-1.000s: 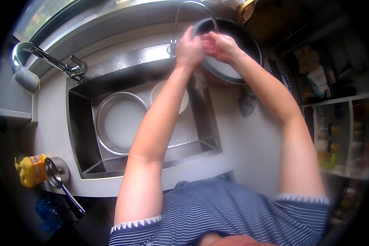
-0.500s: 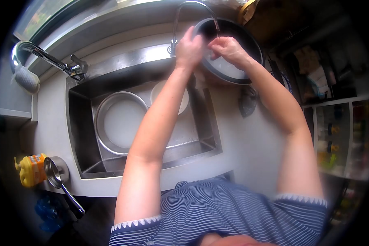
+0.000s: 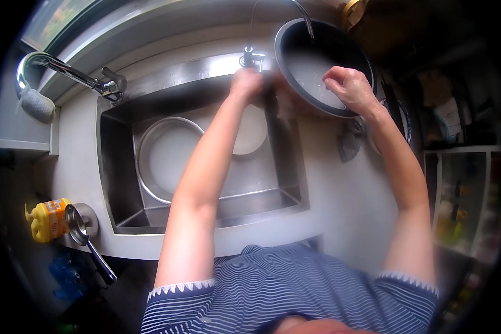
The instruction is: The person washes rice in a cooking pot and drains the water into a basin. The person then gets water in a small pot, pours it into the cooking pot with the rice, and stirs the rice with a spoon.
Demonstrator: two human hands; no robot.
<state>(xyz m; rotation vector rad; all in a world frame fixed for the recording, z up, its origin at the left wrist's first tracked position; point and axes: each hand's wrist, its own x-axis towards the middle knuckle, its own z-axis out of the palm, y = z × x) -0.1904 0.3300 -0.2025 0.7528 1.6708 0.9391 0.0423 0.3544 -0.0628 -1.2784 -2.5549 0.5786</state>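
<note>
A dark round pot [image 3: 296, 42] with cloudy whitish contents stands at the back right of the sink. My right hand [image 3: 350, 90] is over its right side, fingers curled in together, and no object shows in them. The thin spout [image 3: 308, 22] of a small tap arches above the pot. My left hand [image 3: 247, 83] is at the sink's back edge, just in front of that tap's base [image 3: 248, 57]. Its fingers are blurred and partly hidden, so their grip cannot be made out.
In the steel sink [image 3: 119, 161] lie a round metal basin [image 3: 145, 181] and a pale round item [image 3: 251, 131]. A larger faucet [image 3: 67, 69] rises at the back left. At left are a yellow bottle [image 3: 44, 220] and a small long-handled pan [image 3: 77, 225].
My left hand has left the pot's rim and come down toward the tap base. My right hand has moved right and down, away from the spout. The view has shifted slightly.
</note>
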